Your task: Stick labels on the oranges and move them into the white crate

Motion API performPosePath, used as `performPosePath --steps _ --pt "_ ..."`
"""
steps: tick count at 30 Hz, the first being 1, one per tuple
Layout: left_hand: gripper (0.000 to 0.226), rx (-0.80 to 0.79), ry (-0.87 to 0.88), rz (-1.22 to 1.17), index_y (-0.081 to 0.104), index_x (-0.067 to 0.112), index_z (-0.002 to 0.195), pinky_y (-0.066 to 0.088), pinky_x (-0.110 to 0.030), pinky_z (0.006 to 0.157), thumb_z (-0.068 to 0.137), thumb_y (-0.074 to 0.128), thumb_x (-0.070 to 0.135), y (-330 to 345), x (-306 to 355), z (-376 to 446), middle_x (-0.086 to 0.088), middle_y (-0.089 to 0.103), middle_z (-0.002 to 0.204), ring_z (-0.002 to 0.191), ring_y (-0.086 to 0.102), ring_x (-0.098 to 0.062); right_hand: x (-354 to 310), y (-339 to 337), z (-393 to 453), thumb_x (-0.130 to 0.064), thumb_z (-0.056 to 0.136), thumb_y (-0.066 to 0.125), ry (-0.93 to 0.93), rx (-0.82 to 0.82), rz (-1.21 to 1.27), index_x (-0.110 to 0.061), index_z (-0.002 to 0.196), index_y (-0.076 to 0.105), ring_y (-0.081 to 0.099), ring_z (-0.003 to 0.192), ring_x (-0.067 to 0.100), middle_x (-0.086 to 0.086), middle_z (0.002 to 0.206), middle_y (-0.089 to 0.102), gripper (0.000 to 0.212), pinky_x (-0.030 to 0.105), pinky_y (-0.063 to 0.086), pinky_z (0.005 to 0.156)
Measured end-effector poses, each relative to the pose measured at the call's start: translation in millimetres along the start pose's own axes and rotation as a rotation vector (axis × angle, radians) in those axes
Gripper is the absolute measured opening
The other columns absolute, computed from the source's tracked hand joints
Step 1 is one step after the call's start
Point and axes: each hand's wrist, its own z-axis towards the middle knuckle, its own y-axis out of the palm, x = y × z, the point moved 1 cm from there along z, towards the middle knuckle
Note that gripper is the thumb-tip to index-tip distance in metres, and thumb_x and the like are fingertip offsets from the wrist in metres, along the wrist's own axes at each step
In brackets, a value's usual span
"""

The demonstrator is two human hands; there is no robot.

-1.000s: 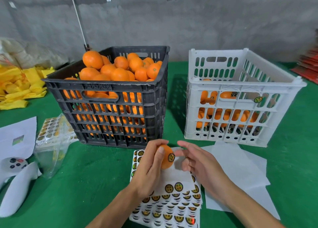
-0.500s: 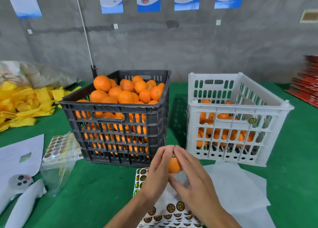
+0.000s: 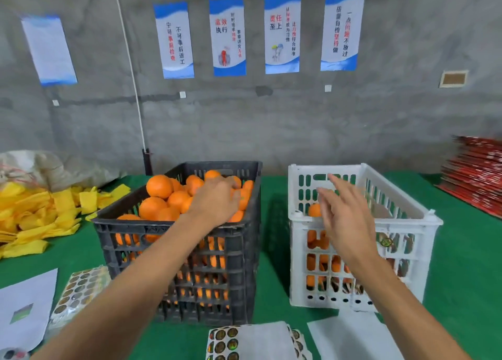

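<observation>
Both hands have left the sticker sheets, where half a second ago they pressed a label onto one orange between them; that orange is no longer in either hand. Now the left hand (image 3: pixel 217 202) lies on the heap of oranges (image 3: pixel 160 196) in the black crate (image 3: pixel 179 264), at about 11 o'clock from the sheets, knuckles up and fingers curled down among the fruit; whether it grips one I cannot tell. At about 1 o'clock the right hand (image 3: pixel 345 215) hovers over the near rim of the white crate (image 3: pixel 361 232), fingers spread and straight, holding nothing. Orange fruit shows through the slots of the white crate, piled in its lower half, and one orange (image 3: pixel 314 210) shows just left of the right hand's fingers. A label (image 3: pixel 385 241) sits on the crate's front wall. On the green bench (image 3: pixel 271 251) the sticker sheets (image 3: pixel 225 343) lie at 6 o'clock, white backing paper (image 3: pixel 350 338) beside them, another sheet of labels (image 3: pixel 81 289) at 8 o'clock, and yellow cloths (image 3: pixel 35 218) at 9 o'clock.
</observation>
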Motion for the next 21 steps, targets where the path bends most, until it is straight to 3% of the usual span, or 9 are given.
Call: performPosePath --steps 3,5,7,10,13,15,17,19,21 --pt "0.052 -0.302 -0.334 0.201 0.051 0.034 0.148 0.037 -0.055 0.116 0.098 0.06 0.045 7 -63 19 -0.014 0.041 0.155 0.146 0.035 -0.04 -9 19 -7 -0.036 0.108 0.039 -0.023 -0.108 -0.042 -0.017 0.127 0.072 0.056 0.133 0.023 0.006 0.144 0.06 0.042 0.042 0.034 0.117" --pt "0.064 -0.466 -0.292 0.329 0.04 0.042 0.154 0.023 -0.055 0.123 0.095 0.064 0.048 11 -87 29 -0.01 0.028 0.165 0.153 0.023 -0.038 -11 31 -15 -0.041 0.108 0.023 -0.033 -0.14 -0.127 -0.021 0.12 0.075 0.061 0.123 0.018 0.001 0.135 0.067 0.057 0.039 0.037 0.112" --pt "0.062 -0.502 -0.162 0.451 0.042 0.043 0.153 0.018 -0.051 0.124 0.095 0.066 0.044 15 -93 36 -0.007 0.036 0.162 0.152 0.028 -0.032 -9 38 -17 -0.039 0.107 0.024 -0.027 -0.076 -0.144 -0.02 0.108 0.079 0.066 0.104 0.017 -0.003 0.115 0.076 0.058 0.038 0.042 0.1" --pt "0.054 -0.408 -0.083 0.378 0.056 0.04 0.141 0.03 -0.043 0.117 0.09 0.075 0.036 16 -93 41 -0.004 0.052 0.148 0.138 0.046 -0.027 -10 40 -14 -0.036 0.107 0.027 0.01 -0.038 -0.159 -0.023 0.093 0.08 0.061 0.082 0.015 -0.008 0.091 0.076 0.056 0.037 0.042 0.086" --pt "0.056 -0.091 -0.073 -0.006 0.064 0.034 0.138 0.04 -0.043 0.113 0.086 0.084 0.034 9 -85 39 -0.008 0.057 0.139 0.128 0.054 -0.03 -10 39 -14 -0.039 0.107 0.025 0.0 -0.036 -0.164 -0.026 0.092 0.078 0.058 0.079 0.013 -0.01 0.087 0.073 0.058 0.036 0.041 0.085" --pt "0.054 0.155 -0.003 -0.315 0.07 0.031 0.132 0.044 -0.039 0.109 0.081 0.089 0.031 0 -66 31 -0.003 0.062 0.129 0.122 0.058 -0.023 -10 34 -14 -0.043 0.107 0.025 -0.008 -0.051 -0.117 -0.028 0.099 0.079 0.06 0.085 0.011 -0.012 0.094 0.075 0.056 0.035 0.039 0.087" --pt "0.052 0.269 0.083 -0.601 0.072 0.033 0.127 0.049 -0.028 0.098 0.079 0.09 0.032 -7 -37 16 0.006 0.064 0.124 0.116 0.06 -0.01 -12 28 -13 -0.051 0.106 0.027 -0.02 -0.108 -0.053 -0.032 0.118 0.074 0.061 0.101 0.008 -0.015 0.112 0.074 0.052 0.032 0.035 0.096" --pt "0.049 0.279 0.214 -0.759 0.071 0.039 0.126 0.049 -0.015 0.089 0.08 0.089 0.034 -10 -3 -8 0.013 0.062 0.125 0.118 0.059 -0.002 -21 23 -16 -0.066 0.101 0.032 -0.055 -0.194 0.083 -0.035 0.146 0.052 0.049 0.126 0.0 -0.02 0.135 0.061 0.057 0.03 0.026 0.114" --pt "0.051 0.267 0.372 -0.734 0.067 0.041 0.131 0.05 -0.014 0.095 0.083 0.085 0.04 -1 26 -37 0.015 0.056 0.133 0.129 0.055 -0.006 -38 21 -25 -0.077 0.095 0.037 -0.09 -0.232 0.295 -0.039 0.159 0.024 0.025 0.136 -0.011 -0.029 0.144 0.042 0.076 0.03 0.015 0.123"
